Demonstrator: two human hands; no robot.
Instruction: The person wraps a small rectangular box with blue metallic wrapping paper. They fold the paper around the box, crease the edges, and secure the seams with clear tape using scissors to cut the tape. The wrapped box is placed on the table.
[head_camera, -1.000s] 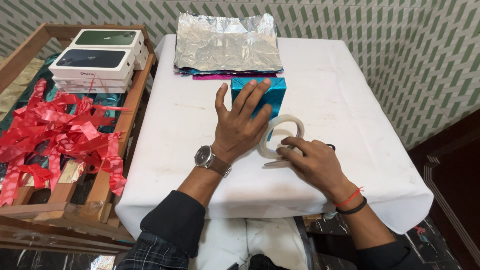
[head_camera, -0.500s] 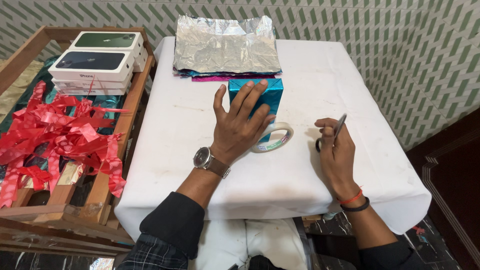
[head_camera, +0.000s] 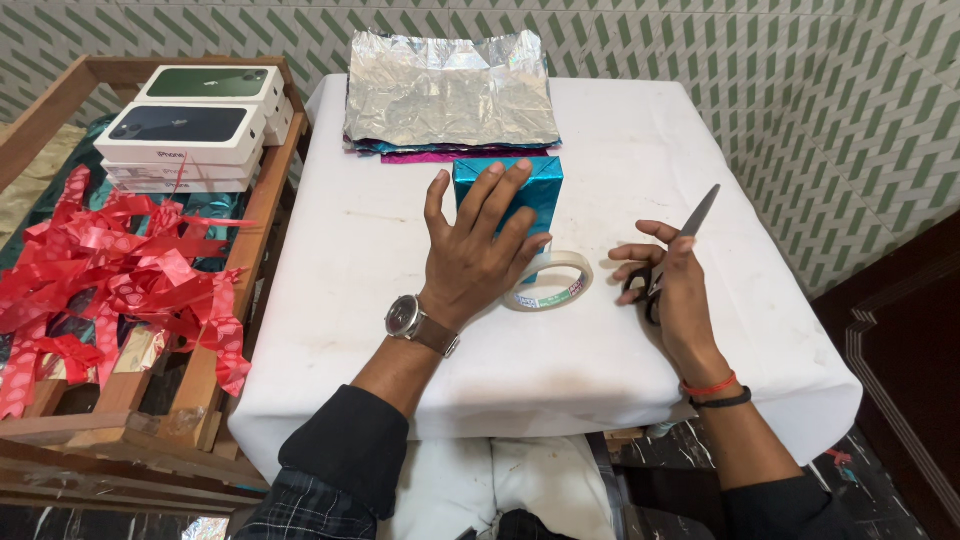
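Since the earlier frames the right hand has drawn away from the tape roll and now sits off to its right, with the scissors lifted so the closed blades point up and away toward the far right of the table; the roll itself has been left lying flat on the cloth. The left hand has hardly shifted.

That left hand lies open, fingers spread, palm pressed flat on the near end of a small box wrapped in shiny teal paper. It grips nothing; it only weighs the box down. A wristwatch with a brown strap sits on that wrist, above a dark sleeve.

The right hand is curled around the black handles of the scissors, fingers through the loops, its heel resting on the table. A red thread and a dark band circle its wrist.

The clear tape roll lies between the two hands, just beside the left fingertips and the near corner of the box.

Beyond the box, at the far edge of the white-covered table, rests a stack of foil sheets, silver on top with teal and pink edges showing beneath.

To the left stands a wooden crate holding red ribbon bows and a pile of white phone boxes.
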